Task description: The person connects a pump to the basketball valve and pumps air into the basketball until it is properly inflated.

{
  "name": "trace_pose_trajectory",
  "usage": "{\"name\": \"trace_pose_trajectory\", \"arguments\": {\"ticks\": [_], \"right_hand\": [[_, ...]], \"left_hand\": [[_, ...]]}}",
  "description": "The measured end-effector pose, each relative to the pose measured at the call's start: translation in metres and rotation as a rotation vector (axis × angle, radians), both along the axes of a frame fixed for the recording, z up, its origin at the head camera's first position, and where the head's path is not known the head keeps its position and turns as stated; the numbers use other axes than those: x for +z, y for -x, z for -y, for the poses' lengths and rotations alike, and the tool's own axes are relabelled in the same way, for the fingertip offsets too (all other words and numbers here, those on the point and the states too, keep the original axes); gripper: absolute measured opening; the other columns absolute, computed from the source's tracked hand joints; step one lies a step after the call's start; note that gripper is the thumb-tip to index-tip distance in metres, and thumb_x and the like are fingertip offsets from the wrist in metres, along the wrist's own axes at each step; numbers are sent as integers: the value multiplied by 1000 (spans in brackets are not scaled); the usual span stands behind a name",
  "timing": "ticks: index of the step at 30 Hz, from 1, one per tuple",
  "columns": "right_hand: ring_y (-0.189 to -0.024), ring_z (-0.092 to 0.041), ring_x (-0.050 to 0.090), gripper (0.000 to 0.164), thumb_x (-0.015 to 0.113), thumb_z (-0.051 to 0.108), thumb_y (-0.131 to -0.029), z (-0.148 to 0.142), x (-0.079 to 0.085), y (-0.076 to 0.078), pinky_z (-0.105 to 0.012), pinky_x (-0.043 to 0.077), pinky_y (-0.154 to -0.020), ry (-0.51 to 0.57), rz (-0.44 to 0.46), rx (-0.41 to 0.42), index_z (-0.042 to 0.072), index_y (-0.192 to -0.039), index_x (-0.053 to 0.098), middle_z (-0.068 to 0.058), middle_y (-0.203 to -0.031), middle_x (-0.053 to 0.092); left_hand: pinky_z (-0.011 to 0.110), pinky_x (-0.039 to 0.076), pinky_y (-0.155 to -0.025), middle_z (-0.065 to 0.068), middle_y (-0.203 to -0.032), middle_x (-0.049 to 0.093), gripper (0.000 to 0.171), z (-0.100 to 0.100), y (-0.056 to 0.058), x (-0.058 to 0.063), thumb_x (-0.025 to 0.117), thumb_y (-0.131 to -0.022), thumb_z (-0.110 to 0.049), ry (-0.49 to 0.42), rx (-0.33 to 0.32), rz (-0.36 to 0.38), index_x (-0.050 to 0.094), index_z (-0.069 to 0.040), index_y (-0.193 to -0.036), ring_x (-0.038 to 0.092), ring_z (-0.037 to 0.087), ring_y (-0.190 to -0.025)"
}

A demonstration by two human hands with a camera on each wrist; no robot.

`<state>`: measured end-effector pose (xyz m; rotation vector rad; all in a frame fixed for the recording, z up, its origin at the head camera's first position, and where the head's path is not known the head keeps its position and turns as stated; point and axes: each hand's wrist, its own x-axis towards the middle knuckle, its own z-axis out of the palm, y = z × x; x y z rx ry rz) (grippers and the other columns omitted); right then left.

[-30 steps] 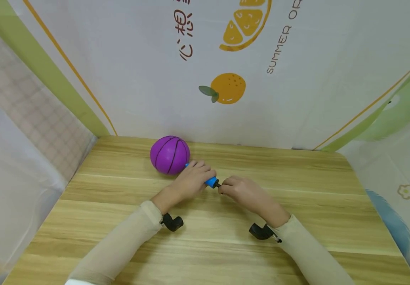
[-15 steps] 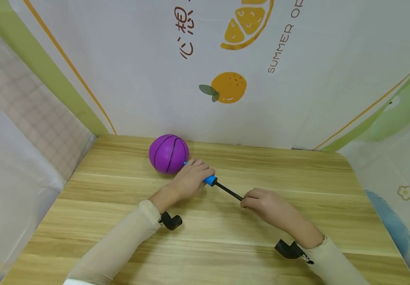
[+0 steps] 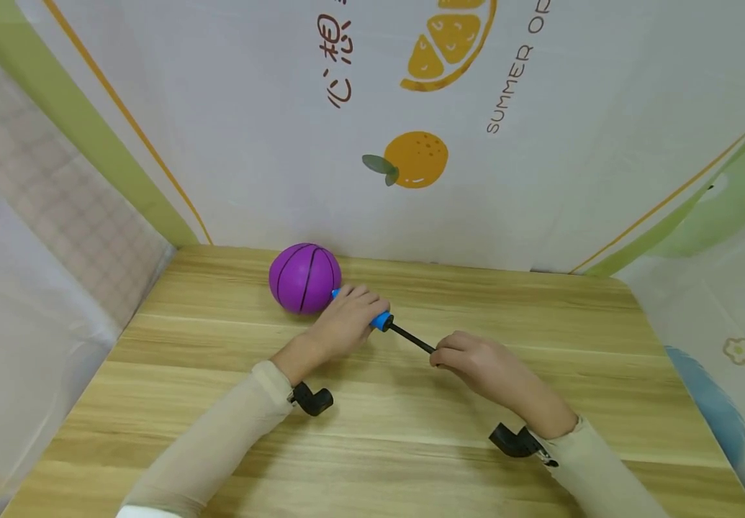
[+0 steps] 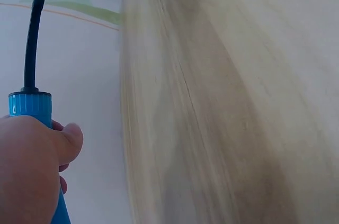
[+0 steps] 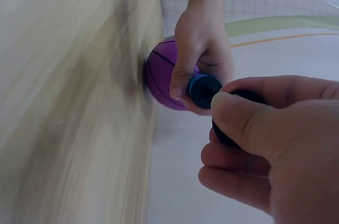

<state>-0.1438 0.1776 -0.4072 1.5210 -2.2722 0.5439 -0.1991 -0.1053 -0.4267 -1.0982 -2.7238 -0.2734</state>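
A purple ball point(image 3: 304, 279) with black seam lines sits on the table toward the back left. My left hand point(image 3: 349, 322) grips the blue barrel of a hand pump point(image 3: 381, 321), whose blue tip end meets the ball's right side. From the barrel's other end a black rod point(image 3: 412, 338) stands drawn out. My right hand point(image 3: 476, 363) pinches the black handle at the rod's end, which is mostly hidden by the fingers in the head view. In the right wrist view the black handle point(image 5: 225, 135) shows between thumb and fingers, with the ball point(image 5: 163, 73) behind the left hand.
The wood-grain table point(image 3: 372, 460) spreads beneath both forearms. A white curtain point(image 3: 268, 144) printed with oranges rises at its back edge, and more cloth hangs at the left and right. Each wrist carries a black camera mount point(image 3: 313, 400).
My right hand first drew the rod out of the barrel toward the lower right, then moved slightly back in. The left hand keeps its grip; the ball has shifted slightly left and turned a little.
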Motion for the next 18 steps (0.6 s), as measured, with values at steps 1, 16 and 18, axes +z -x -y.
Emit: {"name": "trace_pose_trajectory", "arguments": {"ticks": [1,16,18], "right_hand": [[-86,-12,67,26,82,-2,-78,3,1,2,-21,56,-75,-6,-6,-3,12,-97,72,2,-96,68],[-85,-10,67,16,79,2,-85,46,-3,33,-20,54,-73,-80,33,-23,12,-96,75,1,-94,68],[-85,-10,66,13,78,4,-86,50,-5,36,-20,54,-74,-94,33,-29,12,-97,75,1,-94,69]], "left_hand": [[43,41,-98,-1,-103,65,13,0,0,1,67,-97,-12,2,4,1,64,-16,-109,55,23,-106],[43,42,-93,0,-107,65,15,-3,-4,0,69,-95,-9,23,-5,-34,62,-15,-106,55,23,-106],[43,42,-93,0,-107,65,15,-2,-4,0,69,-95,-9,25,-6,-41,62,-16,-106,55,23,-106]]}}
